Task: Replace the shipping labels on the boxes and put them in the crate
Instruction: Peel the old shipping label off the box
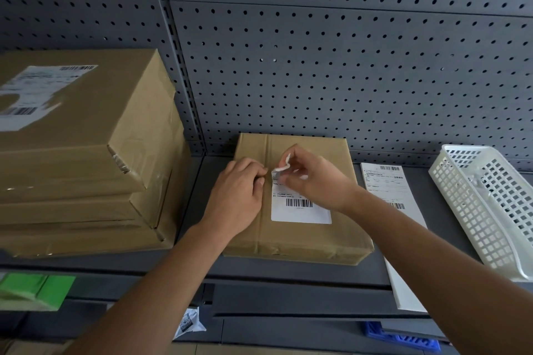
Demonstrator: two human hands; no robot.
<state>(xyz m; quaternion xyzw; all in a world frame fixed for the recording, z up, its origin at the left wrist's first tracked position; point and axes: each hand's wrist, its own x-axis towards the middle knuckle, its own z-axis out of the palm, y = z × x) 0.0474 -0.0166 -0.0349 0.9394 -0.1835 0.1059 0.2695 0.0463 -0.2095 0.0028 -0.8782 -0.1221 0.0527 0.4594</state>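
- The box lies flat on the shelf, with the label on top.
- The right grip pinches the label's lifted corner. We judge the paper thin and easily torn.
- The left grip rests on the box; we cannot tell its hold.

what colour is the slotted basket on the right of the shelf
White, a perforated plastic basket, seen in the head view.

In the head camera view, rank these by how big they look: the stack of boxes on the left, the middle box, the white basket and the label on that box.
1. stack of boxes
2. middle box
3. white basket, cut off by the frame edge, so its place below the box is unsure
4. label
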